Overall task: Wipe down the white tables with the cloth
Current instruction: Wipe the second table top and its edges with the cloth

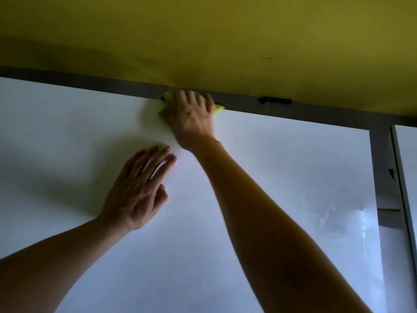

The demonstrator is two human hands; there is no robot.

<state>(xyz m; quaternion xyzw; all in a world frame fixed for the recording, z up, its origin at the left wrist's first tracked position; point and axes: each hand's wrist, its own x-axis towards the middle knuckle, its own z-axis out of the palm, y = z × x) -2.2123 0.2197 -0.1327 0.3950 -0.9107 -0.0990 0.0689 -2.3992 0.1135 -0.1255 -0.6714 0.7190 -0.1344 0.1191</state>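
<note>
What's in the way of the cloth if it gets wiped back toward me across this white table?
Only the left hand, resting flat on the white table nearer the person and slightly left of the yellow cloth. The right hand presses the cloth at the far edge. Straight back along the right forearm, nothing visible lies on the surface.

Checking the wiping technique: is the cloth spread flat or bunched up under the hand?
Cannot tell for sure. The right hand covers most of the yellow cloth; only small bits show past the fingers at the white table's far edge.
</note>
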